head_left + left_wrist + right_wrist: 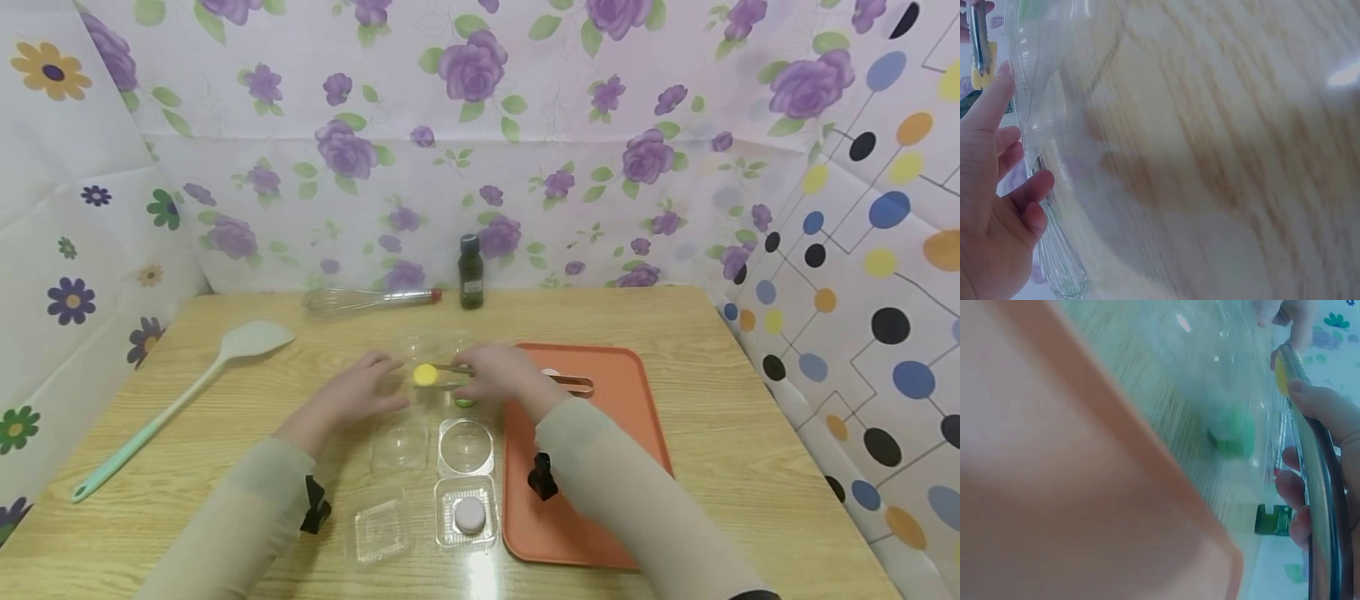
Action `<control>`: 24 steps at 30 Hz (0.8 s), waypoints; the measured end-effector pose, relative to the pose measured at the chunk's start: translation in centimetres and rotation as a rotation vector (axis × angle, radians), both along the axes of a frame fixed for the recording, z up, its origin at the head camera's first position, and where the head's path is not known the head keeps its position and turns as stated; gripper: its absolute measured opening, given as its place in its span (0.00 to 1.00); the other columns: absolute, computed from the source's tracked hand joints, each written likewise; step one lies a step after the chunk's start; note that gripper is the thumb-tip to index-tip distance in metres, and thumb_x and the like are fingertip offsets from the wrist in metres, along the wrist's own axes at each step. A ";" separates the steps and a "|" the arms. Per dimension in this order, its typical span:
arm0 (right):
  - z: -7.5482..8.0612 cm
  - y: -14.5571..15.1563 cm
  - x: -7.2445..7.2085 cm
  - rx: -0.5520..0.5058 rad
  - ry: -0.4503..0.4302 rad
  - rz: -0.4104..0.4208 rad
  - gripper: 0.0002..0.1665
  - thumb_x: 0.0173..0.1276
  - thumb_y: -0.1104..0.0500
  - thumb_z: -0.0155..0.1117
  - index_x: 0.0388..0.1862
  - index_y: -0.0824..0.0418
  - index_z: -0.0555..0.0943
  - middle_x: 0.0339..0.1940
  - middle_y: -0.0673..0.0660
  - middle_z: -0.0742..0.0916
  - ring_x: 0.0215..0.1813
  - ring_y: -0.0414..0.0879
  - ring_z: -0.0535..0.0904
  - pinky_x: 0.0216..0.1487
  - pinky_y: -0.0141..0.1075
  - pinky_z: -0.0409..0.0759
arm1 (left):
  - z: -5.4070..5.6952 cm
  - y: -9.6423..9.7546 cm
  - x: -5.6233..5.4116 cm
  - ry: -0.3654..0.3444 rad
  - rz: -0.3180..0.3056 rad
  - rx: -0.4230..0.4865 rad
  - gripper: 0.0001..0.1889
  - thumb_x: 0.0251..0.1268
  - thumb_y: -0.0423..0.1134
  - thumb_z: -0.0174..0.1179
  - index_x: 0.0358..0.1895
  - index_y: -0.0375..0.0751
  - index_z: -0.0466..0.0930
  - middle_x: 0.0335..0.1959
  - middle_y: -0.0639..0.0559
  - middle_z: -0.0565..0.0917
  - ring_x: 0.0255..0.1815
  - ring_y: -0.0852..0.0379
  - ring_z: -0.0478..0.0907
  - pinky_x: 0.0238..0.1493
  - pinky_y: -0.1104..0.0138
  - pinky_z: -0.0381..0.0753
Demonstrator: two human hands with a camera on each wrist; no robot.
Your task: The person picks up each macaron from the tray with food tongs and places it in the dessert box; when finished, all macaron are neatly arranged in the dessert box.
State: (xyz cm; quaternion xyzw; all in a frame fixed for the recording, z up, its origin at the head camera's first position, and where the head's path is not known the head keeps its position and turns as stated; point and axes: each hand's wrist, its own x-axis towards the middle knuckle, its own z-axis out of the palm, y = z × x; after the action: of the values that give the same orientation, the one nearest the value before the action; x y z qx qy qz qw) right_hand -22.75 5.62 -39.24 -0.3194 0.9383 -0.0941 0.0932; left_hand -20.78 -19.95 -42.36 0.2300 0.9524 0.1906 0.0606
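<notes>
My right hand (501, 375) grips a pair of metal tongs (1322, 487), whose bent end sticks out behind the hand over the tray. Between the tong tips is a yellow macaron (425, 375), held above the clear plastic boxes. My left hand (358, 392) hovers just left of it, fingers loosely spread and holding nothing. A green macaron (1235, 434) sits in a clear box under the right hand, partly hidden by it in the head view. Nearer the front, a pale lilac macaron (470, 515) lies in another clear box (442, 537).
An orange tray (592, 537) lies on the right, under my right forearm, with a whitish piece partly hidden on it. Open box lids (381, 533) are on the left. Toward the wall are a whisk (367, 300) and a dark bottle (471, 275); a spatula (187, 396) lies far left.
</notes>
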 end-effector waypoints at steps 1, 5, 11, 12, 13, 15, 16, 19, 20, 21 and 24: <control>0.0 -0.3 0.0 0.006 0.000 0.001 0.31 0.60 0.40 0.63 0.61 0.49 0.75 0.52 0.47 0.82 0.50 0.43 0.78 0.49 0.40 0.76 | 0.0 0.0 0.0 -0.005 0.000 0.004 0.40 0.57 0.55 0.62 0.68 0.35 0.62 0.65 0.34 0.62 0.60 0.35 0.67 0.59 0.42 0.65; 0.3 -1.3 0.2 0.028 -0.002 0.011 0.30 0.60 0.40 0.64 0.61 0.48 0.75 0.52 0.47 0.83 0.51 0.44 0.78 0.50 0.41 0.76 | -0.1 0.0 0.0 -0.006 0.007 0.011 0.40 0.57 0.56 0.62 0.68 0.35 0.62 0.66 0.35 0.62 0.58 0.35 0.69 0.57 0.42 0.67; 0.4 -2.2 0.3 0.039 -0.025 -0.003 0.29 0.58 0.41 0.66 0.58 0.48 0.77 0.53 0.47 0.82 0.53 0.45 0.77 0.51 0.42 0.76 | -0.2 0.0 0.0 0.003 0.001 0.025 0.40 0.57 0.57 0.62 0.68 0.36 0.63 0.66 0.35 0.62 0.56 0.36 0.71 0.55 0.42 0.69; 0.5 -2.3 0.3 0.043 -0.027 -0.007 0.29 0.58 0.41 0.66 0.57 0.48 0.77 0.54 0.47 0.82 0.53 0.45 0.77 0.51 0.42 0.76 | -0.2 0.0 0.0 0.000 0.005 0.026 0.40 0.57 0.57 0.62 0.68 0.37 0.62 0.66 0.36 0.62 0.56 0.36 0.71 0.56 0.43 0.69; 0.4 -2.4 0.3 0.047 -0.026 -0.009 0.28 0.58 0.41 0.66 0.57 0.48 0.77 0.54 0.46 0.82 0.54 0.46 0.76 0.52 0.42 0.75 | -0.3 0.0 0.0 -0.001 0.004 0.026 0.40 0.57 0.57 0.62 0.68 0.37 0.62 0.66 0.36 0.61 0.56 0.36 0.71 0.56 0.43 0.69; 0.4 -2.5 0.3 0.049 -0.029 -0.012 0.28 0.58 0.42 0.67 0.56 0.48 0.78 0.53 0.46 0.82 0.53 0.45 0.77 0.52 0.42 0.75 | -0.2 0.0 -0.1 -0.001 0.003 0.026 0.40 0.57 0.56 0.62 0.68 0.36 0.62 0.66 0.36 0.61 0.56 0.36 0.71 0.55 0.42 0.69; 0.4 -2.6 0.3 0.050 -0.029 -0.013 0.28 0.58 0.42 0.67 0.56 0.49 0.78 0.53 0.46 0.82 0.53 0.45 0.77 0.52 0.42 0.75 | -0.2 0.0 -0.1 0.000 0.004 0.026 0.40 0.57 0.55 0.62 0.68 0.36 0.62 0.66 0.36 0.61 0.56 0.36 0.71 0.55 0.42 0.69; 0.3 -2.8 0.4 0.048 -0.021 -0.019 0.26 0.57 0.42 0.68 0.54 0.49 0.79 0.51 0.45 0.83 0.51 0.44 0.78 0.50 0.41 0.76 | -0.1 0.0 0.0 -0.002 0.008 0.033 0.39 0.57 0.54 0.63 0.68 0.36 0.62 0.66 0.36 0.61 0.56 0.36 0.71 0.55 0.42 0.69; 0.2 -2.9 0.4 0.048 -0.018 -0.023 0.26 0.57 0.42 0.68 0.53 0.49 0.79 0.50 0.45 0.83 0.50 0.44 0.78 0.48 0.41 0.76 | -0.1 0.0 0.0 -0.002 0.006 0.035 0.39 0.57 0.54 0.63 0.68 0.36 0.62 0.66 0.35 0.62 0.56 0.35 0.71 0.55 0.42 0.69; 0.1 -3.0 0.4 0.047 -0.013 -0.025 0.25 0.56 0.42 0.68 0.52 0.48 0.79 0.49 0.45 0.84 0.49 0.44 0.78 0.47 0.41 0.77 | -0.1 -0.1 0.0 -0.006 0.010 0.039 0.39 0.57 0.54 0.63 0.68 0.36 0.62 0.65 0.35 0.62 0.56 0.36 0.71 0.55 0.42 0.69; -0.1 -3.3 0.5 0.051 0.001 -0.028 0.23 0.56 0.42 0.69 0.49 0.48 0.80 0.45 0.44 0.84 0.46 0.43 0.78 0.42 0.41 0.77 | -0.1 -0.2 0.1 -0.014 0.014 0.044 0.40 0.56 0.54 0.63 0.68 0.37 0.62 0.65 0.36 0.62 0.56 0.36 0.71 0.55 0.42 0.69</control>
State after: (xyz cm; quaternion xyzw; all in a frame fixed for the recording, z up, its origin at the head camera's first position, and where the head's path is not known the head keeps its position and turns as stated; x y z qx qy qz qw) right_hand -22.30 2.36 -39.37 -0.3038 0.9448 -0.0715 0.0994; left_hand -20.65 -20.12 -42.47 0.2235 0.9491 0.2136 0.0608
